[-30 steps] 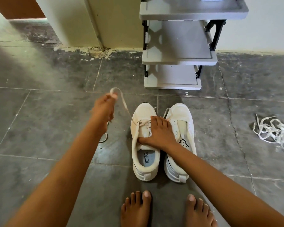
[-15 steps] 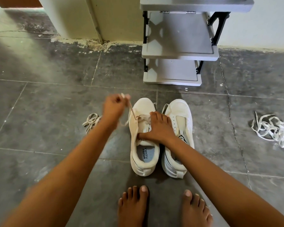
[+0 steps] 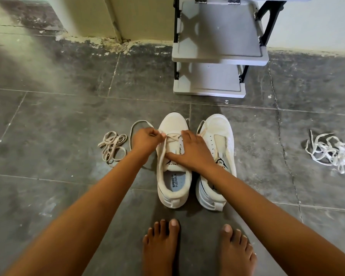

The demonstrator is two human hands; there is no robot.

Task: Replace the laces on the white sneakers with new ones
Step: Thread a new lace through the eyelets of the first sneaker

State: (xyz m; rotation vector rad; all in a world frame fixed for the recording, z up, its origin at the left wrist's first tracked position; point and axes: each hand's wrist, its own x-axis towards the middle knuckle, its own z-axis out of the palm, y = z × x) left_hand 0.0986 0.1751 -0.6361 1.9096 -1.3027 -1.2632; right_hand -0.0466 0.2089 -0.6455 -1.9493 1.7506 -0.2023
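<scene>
Two white sneakers stand side by side on the floor, toes pointing away. My left hand pinches the beige lace at the left edge of the left sneaker, where the lace still crosses the lowest eyelets. My right hand lies flat across that sneaker's tongue, fingers straight, pressing it down. The right sneaker has bare eyelets with a loose lace along its side. A beige lace bundle lies left of the shoes. A tangle of white laces lies far right.
A grey plastic shoe rack stands against the wall behind the sneakers. My bare feet are just in front of the shoes' heels. The floor is dark grey tile, with a wall corner at the back left.
My left hand has come down from a raised pull with the lace to the left sneaker's eyelets. The right hand stays on the tongue. The beige bundle now shows fully.
</scene>
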